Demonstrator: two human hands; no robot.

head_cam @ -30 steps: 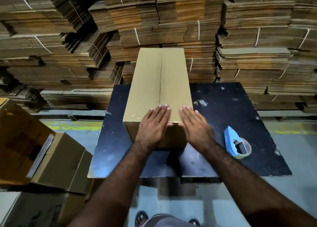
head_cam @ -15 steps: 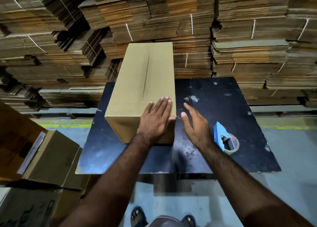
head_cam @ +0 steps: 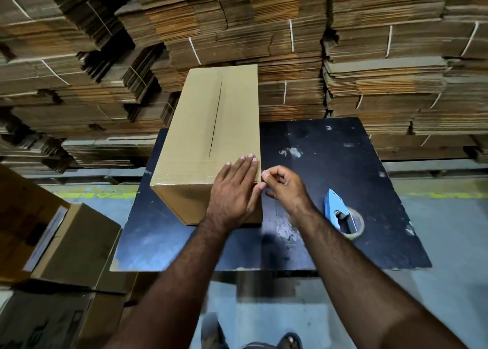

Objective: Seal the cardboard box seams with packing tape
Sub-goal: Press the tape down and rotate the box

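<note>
Stacks of flattened cardboard (head_cam: 369,58), bundled with white straps, fill the whole background like a wall. In front of them stands a dark, scuffed desk (head_cam: 343,164). To the left, on the floor, sit a few made-up cartons (head_cam: 76,245).

A long cardboard box (head_cam: 208,127) lies on the left part of the desk, its length running away from the viewer. Its top centre seam (head_cam: 215,116) shows as a dark open line along most of the lid and appears untaped. Across the near end of the lid a strip of clear tape (head_cam: 182,173) seems to run along the edge, glinting faintly.

The person's left hand (head_cam: 235,190) lies flat on the box's near right corner, fingers straight and pressing down. The right hand (head_cam: 285,187) is just beside that corner, fingers curled, thumb and forefinger pinching something small and pale, probably the tape's loose end; it is too small to be sure.

A blue tape dispenser (head_cam: 340,214) with its roll rests on the desk to the right, apart from both hands and untouched.

As a judgement, the task is early: one end strip is being finished, while the long centre seam and the far end are still to be taped.
</note>
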